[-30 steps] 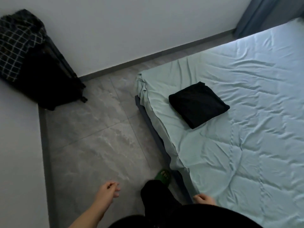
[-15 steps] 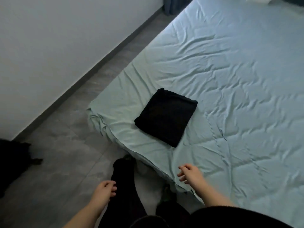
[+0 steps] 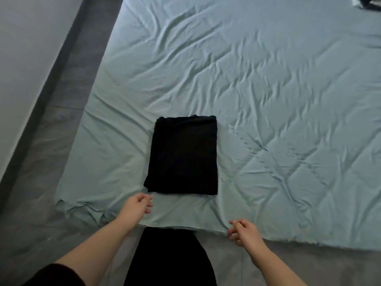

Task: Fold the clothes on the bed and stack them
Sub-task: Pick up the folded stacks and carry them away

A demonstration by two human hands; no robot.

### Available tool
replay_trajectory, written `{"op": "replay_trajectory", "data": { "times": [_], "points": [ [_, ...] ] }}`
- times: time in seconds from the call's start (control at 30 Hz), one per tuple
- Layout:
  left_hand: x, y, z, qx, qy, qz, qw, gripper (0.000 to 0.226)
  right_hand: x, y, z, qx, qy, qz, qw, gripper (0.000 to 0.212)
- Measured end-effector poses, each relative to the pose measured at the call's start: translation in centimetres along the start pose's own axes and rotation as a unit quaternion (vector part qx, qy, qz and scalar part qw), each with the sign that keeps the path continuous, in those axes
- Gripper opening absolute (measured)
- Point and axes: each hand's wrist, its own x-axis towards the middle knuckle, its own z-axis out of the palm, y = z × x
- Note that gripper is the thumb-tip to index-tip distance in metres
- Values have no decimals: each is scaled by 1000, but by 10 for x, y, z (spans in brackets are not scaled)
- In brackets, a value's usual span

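Observation:
A black garment (image 3: pixel 183 155), folded into a flat rectangle, lies on the pale green bed sheet (image 3: pixel 268 100) near the bed's front edge. My left hand (image 3: pixel 137 206) hovers just below the garment's near left corner, fingers loosely curled, holding nothing. My right hand (image 3: pixel 243 232) hangs over the sheet's front edge, to the right of and below the garment, fingers loosely curled and empty. Neither hand touches the garment.
A dark item with a white part (image 3: pixel 367 2) lies at the bed's far right corner. Grey tiled floor (image 3: pixel 51 141) runs along the bed's left side up to a white wall (image 3: pixel 24 48). My dark trouser leg (image 3: pixel 169 259) stands against the bed's front edge.
The view swung from the floor and wall onto the bed. Both hands rose toward the folded black garment, which now lies square in front of me.

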Motion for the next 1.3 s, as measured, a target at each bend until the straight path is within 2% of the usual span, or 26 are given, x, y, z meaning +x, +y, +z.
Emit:
{"op": "replay_trajectory", "data": {
  "times": [0.1, 0.17, 0.23, 0.27, 0.3, 0.37, 0.47, 0.53, 0.6, 0.67, 0.8, 0.83, 0.9, 0.93, 1.0, 1.07, 1.1, 1.13, 1.17, 1.2, 1.23, 1.3],
  "points": [
    [35, 17, 6, 28, 11, 8, 1000, 21, 31, -32, 29, 5, -23, -11, 1000, 18],
    [61, 32, 17, 47, 10, 42, 998, 20, 58, -60, 51, 7, -36, -44, 998, 18],
    [90, 50, 32, 123, 39, 117, 985, 19, 84, -91, 72, 5, -17, -110, 994, 17],
    [107, 58, 42, 182, 72, 172, 965, 23, 98, -105, 82, -23, 15, -164, 986, 17],
    [122, 67, 52, 239, 110, 226, 938, 30, 112, -117, 92, -74, 61, -227, 969, 19],
    [149, 86, 74, 308, 163, 306, 886, 47, 135, -142, 117, -174, 150, -360, 904, 32],
    [201, 102, 97, 405, 151, 371, 821, 57, 178, -172, 142, -297, 174, -470, 813, 49],
    [237, 96, 91, 484, 136, 376, 778, 58, 218, -173, 136, -431, 164, -457, 761, 57],
    [262, 87, 78, 524, 124, 362, 761, 63, 251, -166, 116, -492, 147, -377, 771, 68],
    [275, 84, 73, 527, 134, 355, 761, 66, 269, -162, 108, -497, 165, -342, 780, 72],
    [251, 80, 85, 474, 184, 341, 791, 68, 243, -151, 129, -429, 220, -372, 793, 68],
    [239, 70, 85, 466, 173, 354, 792, 69, 233, -136, 129, -429, 208, -405, 780, 66],
    [221, 35, 69, 548, 106, 358, 749, 77, 221, -103, 113, -493, 157, -450, 728, 65],
    [218, 19, 54, 586, 70, 341, 732, 81, 220, -90, 98, -519, 138, -439, 721, 67],
    [222, 1, 27, 591, 52, 318, 739, 85, 225, -80, 71, -504, 129, -385, 763, 76],
    [222, 3, 12, 528, 63, 347, 773, 88, 228, -83, 57, -398, 101, -338, 847, 90],
    [220, 8, 12, 455, 73, 347, 816, 91, 228, -87, 53, -295, 90, -315, 898, 94],
    [217, 15, 14, 344, 74, 309, 883, 97, 228, -92, 49, -179, 85, -282, 939, 92],
    [214, 24, 18, 198, 66, 236, 949, 101, 229, -98, 48, -82, 67, -237, 966, 85],
    [214, 30, 23, 67, 46, 149, 985, 103, 232, -104, 46, -22, 35, -188, 981, 76],
    [215, 37, 29, -18, 25, 78, 997, 102, 236, -109, 45, -2, 8, -151, 988, 70],
    [222, 46, 37, -63, -18, 17, 998, 95, 244, -119, 45, -8, -29, -112, 993, 62]
  ]
}}
